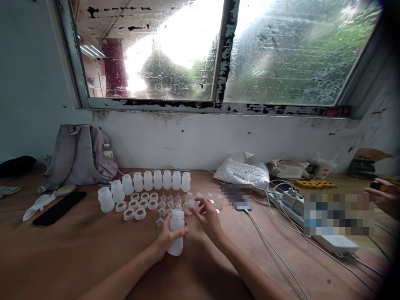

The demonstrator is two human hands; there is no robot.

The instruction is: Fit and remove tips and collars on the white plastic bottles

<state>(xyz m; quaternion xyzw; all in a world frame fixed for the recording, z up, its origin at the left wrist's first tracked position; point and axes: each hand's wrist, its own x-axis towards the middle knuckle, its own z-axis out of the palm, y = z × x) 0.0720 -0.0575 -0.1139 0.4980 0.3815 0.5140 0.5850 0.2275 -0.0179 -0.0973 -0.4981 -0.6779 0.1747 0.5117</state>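
The left hand [166,240] wraps a frosted bottle [176,246], thumb across its front; just right of that grip, the right hand [209,218] bends, fingers loosely spread, beside clear caps [188,205].

Nine standing bottles [158,180] — one held bottle [177,223] — nine loose rings [140,217].

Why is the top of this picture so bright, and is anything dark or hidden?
Head view: daylight glares white through the window; head view: a soft shadow darkens the table near the bottle in the left hand; head view: blocky squares partly mask the phone, and the lower right corner goes black.
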